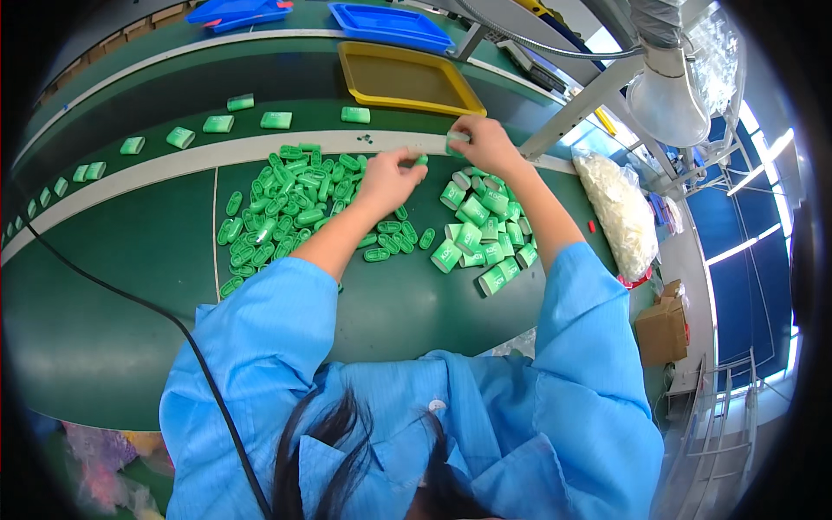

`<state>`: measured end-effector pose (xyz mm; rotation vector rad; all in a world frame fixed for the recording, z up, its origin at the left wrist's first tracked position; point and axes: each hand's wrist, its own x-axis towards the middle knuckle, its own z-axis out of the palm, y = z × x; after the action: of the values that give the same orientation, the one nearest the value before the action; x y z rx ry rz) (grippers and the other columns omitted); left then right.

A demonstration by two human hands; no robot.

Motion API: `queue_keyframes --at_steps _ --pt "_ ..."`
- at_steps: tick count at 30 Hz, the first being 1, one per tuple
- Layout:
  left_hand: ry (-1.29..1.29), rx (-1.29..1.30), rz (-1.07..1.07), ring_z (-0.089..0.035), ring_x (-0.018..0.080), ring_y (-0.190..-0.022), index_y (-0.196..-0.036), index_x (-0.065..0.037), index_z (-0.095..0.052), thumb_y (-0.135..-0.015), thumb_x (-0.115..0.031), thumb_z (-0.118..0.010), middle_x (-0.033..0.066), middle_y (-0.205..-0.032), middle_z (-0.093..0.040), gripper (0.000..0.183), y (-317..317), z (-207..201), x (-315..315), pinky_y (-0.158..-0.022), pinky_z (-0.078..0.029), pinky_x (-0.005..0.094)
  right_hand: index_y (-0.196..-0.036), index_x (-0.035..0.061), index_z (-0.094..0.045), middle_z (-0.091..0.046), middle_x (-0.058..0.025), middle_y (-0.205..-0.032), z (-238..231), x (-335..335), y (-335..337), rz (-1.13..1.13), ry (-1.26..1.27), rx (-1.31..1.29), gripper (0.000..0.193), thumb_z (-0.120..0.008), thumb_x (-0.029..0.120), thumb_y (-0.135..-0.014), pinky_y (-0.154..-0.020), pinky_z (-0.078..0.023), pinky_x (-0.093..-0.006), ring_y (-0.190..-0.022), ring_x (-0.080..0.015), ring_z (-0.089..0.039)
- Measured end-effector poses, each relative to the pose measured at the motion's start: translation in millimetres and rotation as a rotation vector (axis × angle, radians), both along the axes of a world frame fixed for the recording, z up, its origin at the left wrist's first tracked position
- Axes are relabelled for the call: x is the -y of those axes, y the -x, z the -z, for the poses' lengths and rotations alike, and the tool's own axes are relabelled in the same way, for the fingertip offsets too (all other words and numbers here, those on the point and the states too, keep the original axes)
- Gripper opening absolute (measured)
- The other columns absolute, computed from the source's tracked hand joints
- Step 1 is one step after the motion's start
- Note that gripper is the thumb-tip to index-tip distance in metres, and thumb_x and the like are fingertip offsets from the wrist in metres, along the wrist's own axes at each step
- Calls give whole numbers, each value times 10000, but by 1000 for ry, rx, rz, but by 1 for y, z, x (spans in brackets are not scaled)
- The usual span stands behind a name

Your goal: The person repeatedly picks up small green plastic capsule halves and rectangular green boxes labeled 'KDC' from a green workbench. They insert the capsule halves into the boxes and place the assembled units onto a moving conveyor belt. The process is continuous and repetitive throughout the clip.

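My left hand (387, 179) pinches a small green oval cap (420, 160) between thumb and fingers, above the right edge of a pile of several flat green oval caps (277, 212). My right hand (485, 146) grips a larger light green casing (457, 139) at the pale strip of the belt. Below the right hand lies a heap of several green casings (481, 230). Both blue sleeves come up from the lower edge.
A row of assembled green pieces (217, 124) runs along the green conveyor belt (113, 286). A yellow tray (407, 80) and blue trays (390, 24) sit beyond. A clear bag of white parts (617, 208) lies right, a cardboard box (663, 329) below it. A black cable (130, 299) crosses left.
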<state>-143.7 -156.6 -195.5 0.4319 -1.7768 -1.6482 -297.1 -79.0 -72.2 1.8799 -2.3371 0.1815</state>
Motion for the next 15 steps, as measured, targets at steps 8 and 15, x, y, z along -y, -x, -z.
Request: queue_keyframes --at_steps 8,15 --pt "-584 -204 212 -573 151 -1030 -1140 -10 -560 -903 -156 -560 80 -1107 -603 278 -20 -30 12 -912 -469 288 -1110 -23 -512 -612 -77 -950 31 -30 -40 57 379 1327 293 -616 77 -855 -713 -504 -238 -780 -125 -601" --pt "-436 -112 123 -597 125 -969 -1154 6 -556 -899 -133 -565 67 -1077 -617 291 -24 -51 6 -853 -501 268 -1063 -43 -545 -627 -92 -970 30 -16 -25 -77 269 1519 265 -635 39 -828 -738 -531 -257 -828 -148 -636"
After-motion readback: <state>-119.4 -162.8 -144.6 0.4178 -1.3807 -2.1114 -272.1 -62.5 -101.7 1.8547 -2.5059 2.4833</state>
